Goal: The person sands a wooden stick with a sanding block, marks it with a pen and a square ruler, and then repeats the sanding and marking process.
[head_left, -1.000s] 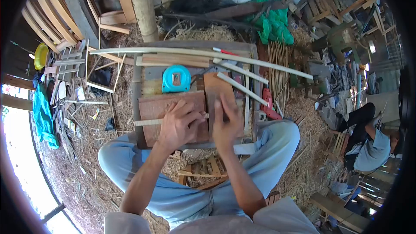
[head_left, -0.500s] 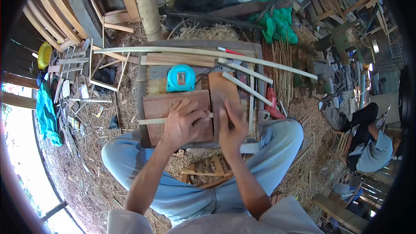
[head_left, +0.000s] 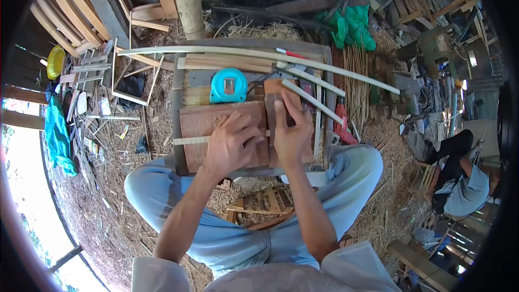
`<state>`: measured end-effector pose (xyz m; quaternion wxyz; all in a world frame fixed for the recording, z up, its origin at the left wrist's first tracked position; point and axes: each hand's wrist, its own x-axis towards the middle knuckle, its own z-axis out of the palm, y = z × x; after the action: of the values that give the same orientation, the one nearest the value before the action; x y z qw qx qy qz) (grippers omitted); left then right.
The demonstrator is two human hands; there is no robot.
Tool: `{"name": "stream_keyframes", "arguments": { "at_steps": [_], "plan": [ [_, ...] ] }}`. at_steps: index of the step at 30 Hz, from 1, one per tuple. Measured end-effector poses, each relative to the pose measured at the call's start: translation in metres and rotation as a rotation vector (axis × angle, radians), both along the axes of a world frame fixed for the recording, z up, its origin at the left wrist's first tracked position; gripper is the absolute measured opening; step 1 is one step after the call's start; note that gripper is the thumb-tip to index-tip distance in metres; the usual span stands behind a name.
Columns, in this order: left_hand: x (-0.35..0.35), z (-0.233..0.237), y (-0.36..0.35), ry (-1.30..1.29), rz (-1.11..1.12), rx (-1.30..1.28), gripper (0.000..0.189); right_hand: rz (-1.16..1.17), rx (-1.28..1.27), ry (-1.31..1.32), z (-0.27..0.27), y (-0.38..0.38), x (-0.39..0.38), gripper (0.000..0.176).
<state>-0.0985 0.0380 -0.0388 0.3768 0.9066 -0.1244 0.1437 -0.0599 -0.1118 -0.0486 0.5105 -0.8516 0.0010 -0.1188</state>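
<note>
My left hand [head_left: 231, 143] is closed with its fingers curled over a thin pale wooden strip [head_left: 189, 140]. The strip crosses a reddish-brown board [head_left: 200, 116] on the low worktable [head_left: 177, 89], and a short end shows past my fingers. My right hand [head_left: 293, 138] is beside it, with thumb and forefinger stretched forward over a dark brown flat piece [head_left: 274, 109]. That piece lies on an orange-brown board [head_left: 273, 86]; its lower part is hidden by the hand. Just beyond my left hand stands a turquoise tape measure [head_left: 229, 86].
Long pale strips [head_left: 259, 55] and shorter sticks [head_left: 311, 100] lie along the table's far and right sides. A red tool [head_left: 344, 124] is at the right edge. Another person [head_left: 465, 189] sits at the far right. Wooden frames [head_left: 132, 78] stand on the shaving-covered floor.
My right hand, blurred before, now shows sharply and sits slightly higher, the dark piece clearer under it. My left hand stays on the strip. The whole view has shifted a little.
</note>
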Motion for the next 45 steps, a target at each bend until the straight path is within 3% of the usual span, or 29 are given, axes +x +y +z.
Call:
{"name": "stream_keyframes", "arguments": {
  "at_steps": [2, 6, 7, 9, 12, 16, 19, 22, 23, 28, 30, 31, 35, 38, 39, 42, 43, 45],
  "plan": [
    [-0.003, 0.000, -0.001, 0.024, 0.003, 0.006, 0.012, 0.041, 0.019, 0.039, -0.002, -0.004, -0.002, 0.031],
    [0.000, 0.002, 0.000, -0.048, 0.018, -0.009, 0.012, 0.029, -0.020, -0.218, -0.027, -0.021, -0.030, 0.030],
    [-0.002, 0.002, -0.002, -0.035, 0.006, -0.006, 0.013, 0.027, -0.027, -0.208, -0.014, -0.015, -0.022, 0.030],
    [0.000, 0.004, 0.000, -0.003, 0.000, 0.015, 0.013, 0.067, -0.047, 0.073, 0.007, -0.001, 0.009, 0.030],
    [-0.004, 0.002, -0.003, 0.007, -0.006, 0.017, 0.013, 0.038, -0.090, 0.160, 0.007, -0.006, -0.001, 0.030],
    [-0.003, 0.002, -0.003, 0.006, 0.026, -0.003, 0.012, 0.030, 0.052, -0.108, 0.000, -0.008, -0.022, 0.030],
    [-0.002, 0.002, -0.002, 0.020, 0.015, 0.019, 0.013, 0.107, -0.045, -0.028, 0.002, 0.003, 0.025, 0.031],
    [-0.003, 0.005, -0.003, -0.010, -0.001, 0.000, 0.013, 0.038, -0.021, 0.141, 0.008, -0.007, -0.004, 0.031],
    [-0.003, 0.005, 0.000, -0.020, 0.006, 0.007, 0.013, 0.052, -0.021, -0.005, -0.011, -0.016, -0.021, 0.030],
    [-0.001, 0.002, -0.002, 0.012, 0.004, 0.012, 0.014, -0.041, -0.002, -0.037, -0.006, 0.000, 0.012, 0.029],
    [-0.005, 0.006, -0.005, 0.037, -0.007, 0.015, 0.014, 0.059, -0.074, -0.169, -0.004, -0.001, 0.015, 0.028],
    [-0.003, 0.009, -0.002, 0.047, 0.003, 0.022, 0.014, 0.002, -0.044, 0.001, -0.005, -0.004, -0.005, 0.030],
    [-0.002, 0.000, -0.003, -0.030, 0.014, -0.028, 0.013, 0.020, -0.018, -0.119, -0.015, -0.012, -0.021, 0.030],
    [-0.003, 0.004, -0.004, 0.015, -0.006, 0.033, 0.012, 0.051, 0.054, 0.032, 0.020, 0.009, 0.022, 0.027],
    [-0.005, 0.005, -0.005, 0.032, -0.003, 0.022, 0.012, 0.073, -0.003, -0.060, 0.006, 0.004, 0.021, 0.027],
    [-0.002, 0.003, 0.000, -0.002, 0.013, 0.014, 0.012, 0.077, 0.020, -0.011, -0.005, -0.020, -0.027, 0.031],
    [0.000, 0.001, -0.002, -0.026, 0.012, -0.001, 0.012, 0.048, 0.053, -0.128, -0.006, -0.019, -0.032, 0.030],
    [0.001, 0.003, -0.001, -0.004, 0.015, 0.000, 0.012, 0.058, 0.087, -0.087, -0.009, -0.011, -0.014, 0.029]
  ]
}}
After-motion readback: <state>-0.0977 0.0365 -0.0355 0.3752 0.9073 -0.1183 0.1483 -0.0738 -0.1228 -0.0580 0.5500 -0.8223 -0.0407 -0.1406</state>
